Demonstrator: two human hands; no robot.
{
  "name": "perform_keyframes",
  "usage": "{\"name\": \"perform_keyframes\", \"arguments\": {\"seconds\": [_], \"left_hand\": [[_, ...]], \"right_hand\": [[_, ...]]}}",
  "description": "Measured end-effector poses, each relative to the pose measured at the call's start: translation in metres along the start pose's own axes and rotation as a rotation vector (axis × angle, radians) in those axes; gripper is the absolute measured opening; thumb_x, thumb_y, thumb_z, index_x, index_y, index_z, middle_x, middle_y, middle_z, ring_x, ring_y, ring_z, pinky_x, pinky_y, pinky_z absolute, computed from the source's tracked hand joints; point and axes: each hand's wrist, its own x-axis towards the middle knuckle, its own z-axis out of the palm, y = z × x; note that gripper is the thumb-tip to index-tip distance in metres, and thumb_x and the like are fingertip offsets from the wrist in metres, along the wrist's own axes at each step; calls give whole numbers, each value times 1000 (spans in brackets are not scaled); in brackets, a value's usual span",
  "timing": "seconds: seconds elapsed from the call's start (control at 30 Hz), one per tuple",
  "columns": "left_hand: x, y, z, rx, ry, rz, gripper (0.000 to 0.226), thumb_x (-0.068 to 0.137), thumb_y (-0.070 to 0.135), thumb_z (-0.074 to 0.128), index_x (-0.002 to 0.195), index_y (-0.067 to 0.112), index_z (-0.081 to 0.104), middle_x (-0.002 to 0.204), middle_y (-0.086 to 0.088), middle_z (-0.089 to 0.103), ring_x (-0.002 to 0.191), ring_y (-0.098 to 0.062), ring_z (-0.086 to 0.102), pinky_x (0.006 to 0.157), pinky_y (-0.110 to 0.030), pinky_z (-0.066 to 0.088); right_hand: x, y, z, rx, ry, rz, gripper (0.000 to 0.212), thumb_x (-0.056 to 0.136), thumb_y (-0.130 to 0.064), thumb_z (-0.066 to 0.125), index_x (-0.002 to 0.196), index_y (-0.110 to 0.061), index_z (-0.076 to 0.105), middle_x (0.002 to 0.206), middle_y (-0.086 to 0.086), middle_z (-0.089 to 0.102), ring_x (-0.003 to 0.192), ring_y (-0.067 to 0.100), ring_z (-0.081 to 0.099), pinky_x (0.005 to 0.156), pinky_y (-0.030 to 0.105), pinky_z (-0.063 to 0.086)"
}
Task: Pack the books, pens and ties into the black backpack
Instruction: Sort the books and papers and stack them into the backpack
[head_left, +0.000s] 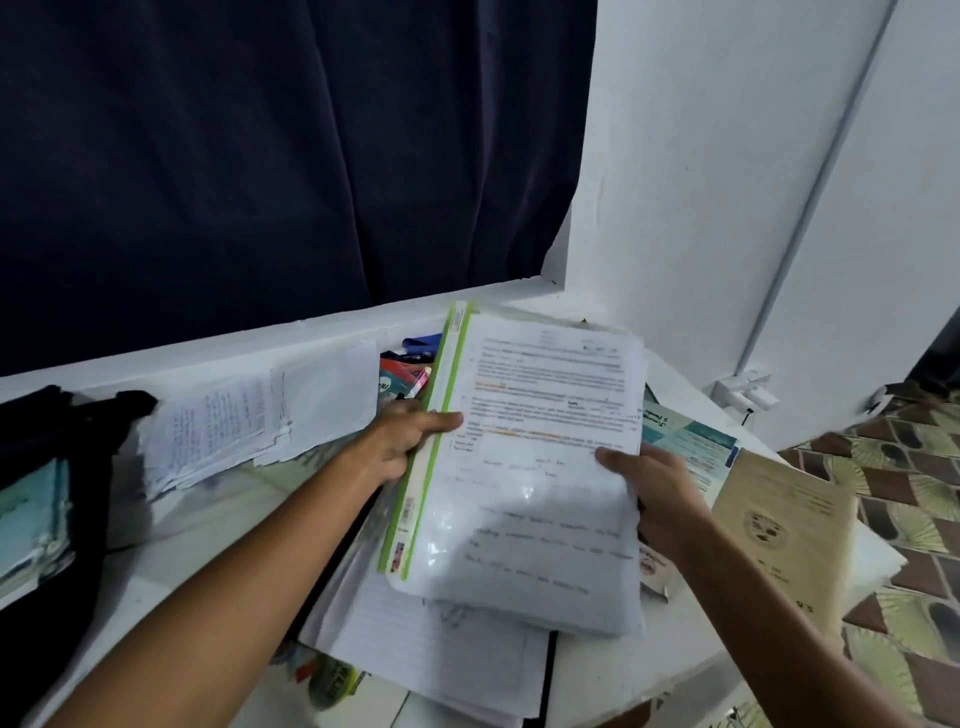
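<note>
Above the desk's (171, 540) middle, both hands, left (400, 441) and right (660, 493), each grip closed on a side of the folder (530, 467), seem mid-lift; next it must swing to the backpack (47, 467) at the left edge.

Your hands have bare tabletop (171, 540) only in the near-left strip between the black backpack (47, 499) at the left edge and the lined sheets (431, 644) in the middle. To the far left a paper stack (234, 421) blocks you; to the right, a tan booklet (784, 525); behind, the wall (701, 182).
</note>
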Motion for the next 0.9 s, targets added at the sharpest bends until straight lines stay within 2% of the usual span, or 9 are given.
{"name": "perform_keyframes", "arguments": {"seconds": [0.1,0.17,0.27,0.33,0.4,0.47,0.6,0.73,0.9], "left_hand": [[-22,22,-4,-102,-102,201,33,79,-5,69,109,7,68,108,-10,73,87,-21,73,73,-31,60],[-35,34,-10,-112,-93,338,40,72,-4,72,110,8,68,105,-6,75,92,-19,72,76,-29,59],[-50,39,-23,-112,-45,472,43,64,-2,71,107,7,67,98,-2,76,90,-17,73,74,-27,59],[-54,34,-32,-93,-20,524,40,67,-6,68,105,6,67,96,0,77,90,-17,73,75,-26,59],[-54,27,-37,-84,-11,546,39,70,-11,67,106,4,67,100,-2,76,95,-19,73,78,-28,59],[-52,23,-38,-93,0,546,37,73,-15,66,106,3,68,101,-4,76,95,-21,72,78,-29,59],[-47,27,-36,-24,-14,547,38,71,-8,73,106,5,69,105,-4,75,100,-22,72,80,-29,59],[-41,29,-39,52,-51,493,56,60,6,87,112,4,68,113,-8,73,107,-28,69,87,-37,58],[-35,22,-36,35,-73,472,78,45,28,97,114,8,67,119,-10,71,110,-29,68,92,-44,56]], "right_hand": [[7,-31,11,39,-179,-155,28,91,3,54,118,-6,62,115,11,71,106,33,67,94,56,50],[12,-48,23,25,-271,-271,34,88,-1,60,122,-8,59,117,10,70,106,34,67,92,55,51],[17,-63,37,-88,-382,-421,58,72,-28,79,122,-11,57,120,10,68,107,35,66,85,51,55],[18,-65,44,-159,-451,-498,50,78,-25,75,120,-7,55,121,13,67,107,36,65,84,51,56],[21,-60,47,-168,-486,-534,37,84,-9,65,119,-5,54,119,14,67,107,37,65,85,53,56],[23,-57,46,-183,-496,-544,37,83,-3,61,120,-3,54,118,12,68,106,35,66,85,53,56],[25,-64,41,-291,-534,-511,49,75,-15,73,119,-3,57,114,8,71,102,30,69,82,49,58],[25,-73,43,-353,-605,-515,45,70,-9,79,111,-10,62,108,3,73,98,24,70,79,39,60],[29,-62,51,-366,-549,-541,61,61,-33,81,113,-9,62,111,8,72,100,27,70,82,50,58]]}}
